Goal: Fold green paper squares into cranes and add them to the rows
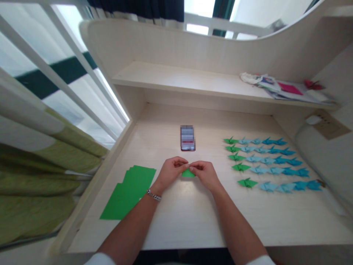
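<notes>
My left hand (171, 172) and my right hand (206, 173) meet at the middle of the desk. Both pinch a small folded piece of green paper (188, 173), whose lower edge rests on the desk top. The fingers of each hand are closed on its upper corner. A silver bracelet (153, 195) circles my left wrist. Flat green paper sheets (129, 191) lie stacked to the left of my left hand.
Rows of folded paper cranes, green (236, 157) and blue (271, 160), line the desk's right side. A phone (188, 138) lies just beyond my hands. The shelf above holds loose papers (284, 89) at its right end. A wall socket (327, 124) sits at the right.
</notes>
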The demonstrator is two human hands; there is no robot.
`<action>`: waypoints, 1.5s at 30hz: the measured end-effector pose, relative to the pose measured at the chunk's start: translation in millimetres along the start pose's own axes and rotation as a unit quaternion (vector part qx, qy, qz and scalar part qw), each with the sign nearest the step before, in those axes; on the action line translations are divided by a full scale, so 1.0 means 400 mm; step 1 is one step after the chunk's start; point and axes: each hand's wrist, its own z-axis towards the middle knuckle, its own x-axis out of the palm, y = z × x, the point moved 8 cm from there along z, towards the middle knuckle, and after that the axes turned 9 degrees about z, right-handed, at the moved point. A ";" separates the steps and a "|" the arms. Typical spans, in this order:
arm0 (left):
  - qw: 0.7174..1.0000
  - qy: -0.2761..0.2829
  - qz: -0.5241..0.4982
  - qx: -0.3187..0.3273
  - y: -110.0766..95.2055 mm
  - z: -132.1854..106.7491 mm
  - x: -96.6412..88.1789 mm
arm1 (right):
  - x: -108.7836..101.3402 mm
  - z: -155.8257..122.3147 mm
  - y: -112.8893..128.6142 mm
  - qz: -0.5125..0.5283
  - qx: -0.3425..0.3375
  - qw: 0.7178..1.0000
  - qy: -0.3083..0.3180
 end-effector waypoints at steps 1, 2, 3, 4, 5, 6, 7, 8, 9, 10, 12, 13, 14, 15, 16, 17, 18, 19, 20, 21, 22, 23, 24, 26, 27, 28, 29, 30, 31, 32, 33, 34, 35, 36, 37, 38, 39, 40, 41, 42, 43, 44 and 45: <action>1.000 -0.002 0.009 0.002 0.002 0.000 -0.001 | 0.001 0.001 -0.001 -0.003 -0.002 1.000 0.002; 1.000 -0.002 0.014 0.003 0.004 0.000 -0.003 | 0.002 0.001 -0.004 -0.002 -0.001 1.000 0.003; 1.000 -0.001 0.017 0.004 0.006 0.001 -0.004 | 0.002 0.002 -0.007 0.001 0.002 1.000 0.005; 1.000 0.000 0.018 0.005 0.007 0.001 -0.005 | 0.001 0.003 -0.009 0.005 0.005 1.000 0.005; 1.000 0.001 0.019 0.006 0.007 0.001 -0.005 | 0.001 0.003 -0.011 0.007 0.010 1.000 0.006; 1.000 0.001 0.020 0.005 0.007 0.001 -0.006 | 0.001 0.003 -0.013 0.010 0.014 1.000 0.007; 1.000 0.002 0.021 0.004 0.007 0.001 -0.006 | 0.001 0.003 -0.015 0.013 0.020 1.000 0.009; 1.000 0.003 0.021 0.002 0.007 0.000 -0.007 | 0.001 0.003 -0.017 0.017 0.026 0.999 0.011; 1.000 0.003 0.020 -0.001 0.007 0.000 -0.007 | 0.002 0.003 -0.018 0.021 0.031 0.999 0.013; 1.000 0.003 0.018 -0.003 0.006 0.000 -0.007 | 0.002 0.003 -0.020 0.025 0.035 0.999 0.012; 1.000 0.004 0.017 -0.005 0.005 0.001 -0.007 | 0.002 0.003 -0.024 0.032 0.041 0.999 0.009; 1.000 0.003 0.018 -0.005 0.005 0.001 -0.008 | 0.002 0.003 -0.026 0.033 0.042 0.999 0.006; 1.000 0.002 0.021 -0.005 0.005 0.001 -0.009 | 0.002 0.004 -0.028 0.032 0.044 0.999 0.003; 1.000 0.002 0.024 -0.004 0.005 0.002 -0.009 | 0.003 0.004 -0.029 0.030 0.044 0.999 0.002; 1.000 0.002 0.029 -0.004 0.005 0.002 -0.010 | 0.004 0.005 -0.030 0.027 0.044 0.999 0.001; 0.999 0.002 0.032 -0.004 0.006 0.002 -0.010 | 0.005 0.005 -0.030 0.024 0.043 0.999 0.001; 0.999 0.003 0.034 -0.005 0.006 0.002 -0.009 | 0.006 0.005 -0.030 0.021 0.042 0.999 0.001; 0.999 0.006 0.034 -0.005 0.007 0.002 -0.008 | 0.006 0.005 -0.030 0.019 0.042 0.999 0.003; 0.999 0.007 0.033 -0.006 0.007 0.001 -0.007 | 0.007 0.005 -0.029 0.018 0.041 0.999 0.005; 0.999 0.008 0.030 -0.007 0.008 0.001 -0.007 | 0.007 0.004 -0.029 0.019 0.042 0.999 0.006; 1.000 0.009 0.028 -0.007 0.008 0.001 -0.006 | 0.006 0.004 -0.030 0.020 0.045 0.999 0.008; 1.000 0.009 0.025 -0.008 0.008 0.000 -0.005 | 0.006 0.003 -0.031 0.021 0.047 0.999 0.010; 1.000 0.010 0.023 -0.009 0.008 0.000 -0.004 | 0.006 0.003 -0.032 0.024 0.050 0.998 0.013; 1.000 0.010 0.023 -0.014 0.007 -0.001 -0.003 | 0.007 0.002 -0.035 0.028 0.054 0.998 0.017; 1.000 0.011 0.024 -0.018 0.007 -0.001 -0.003 | 0.007 0.002 -0.036 0.030 0.056 0.998 0.018; 0.999 0.011 0.024 -0.021 0.006 -0.001 -0.003 | 0.007 0.002 -0.036 0.033 0.057 0.998 0.018; 0.999 0.011 0.025 -0.023 0.006 -0.002 -0.003 | 0.007 0.002 -0.037 0.035 0.059 0.998 0.017; 0.999 0.012 0.023 -0.025 0.005 -0.002 -0.003 | 0.007 0.003 -0.038 0.036 0.060 0.997 0.017; 0.999 0.012 0.021 -0.025 0.004 -0.002 -0.002 | 0.008 0.003 -0.038 0.037 0.061 0.997 0.017; 0.999 0.011 0.019 -0.025 0.003 -0.002 -0.003 | 0.009 0.003 -0.038 0.037 0.062 0.997 0.018; 0.999 0.011 0.018 -0.025 0.003 -0.002 -0.003 | 0.010 0.003 -0.038 0.037 0.063 0.997 0.020; 0.999 0.010 0.018 -0.025 0.003 -0.002 -0.003 | 0.010 0.002 -0.038 0.036 0.063 0.997 0.021; 0.999 0.010 0.018 -0.025 0.004 -0.002 -0.003 | 0.011 0.002 -0.038 0.036 0.063 0.997 0.022; 0.999 0.010 0.018 -0.025 0.004 -0.002 -0.003 | 0.011 0.002 -0.038 0.035 0.061 0.997 0.022; 0.999 0.012 0.018 -0.024 0.005 -0.002 -0.003 | 0.011 0.002 -0.038 0.032 0.059 0.997 0.021; 0.999 0.013 0.017 -0.023 0.006 -0.002 -0.002 | 0.011 0.001 -0.038 0.029 0.057 0.998 0.020; 0.999 0.014 0.017 -0.023 0.006 -0.001 -0.002 | 0.011 0.001 -0.037 0.024 0.055 0.998 0.019; 0.999 0.013 0.018 -0.023 0.006 -0.001 -0.002 | 0.011 0.001 -0.037 0.020 0.054 0.998 0.018; 0.999 0.012 0.018 -0.023 0.007 -0.001 -0.003 | 0.012 0.000 -0.037 0.016 0.053 0.998 0.015; 1.000 0.008 0.018 -0.024 0.007 -0.001 -0.004 | 0.012 0.000 -0.036 0.012 0.051 0.999 0.012; 1.000 0.005 0.016 -0.024 0.007 -0.001 -0.005 | 0.013 -0.001 -0.035 0.008 0.050 0.999 0.009; 1.000 0.004 0.010 -0.023 0.007 0.000 -0.006 | 0.013 -0.001 -0.034 0.006 0.049 0.999 0.005; 1.000 0.006 0.001 -0.023 0.007 0.001 -0.005 | 0.013 -0.001 -0.032 0.005 0.048 0.999 0.003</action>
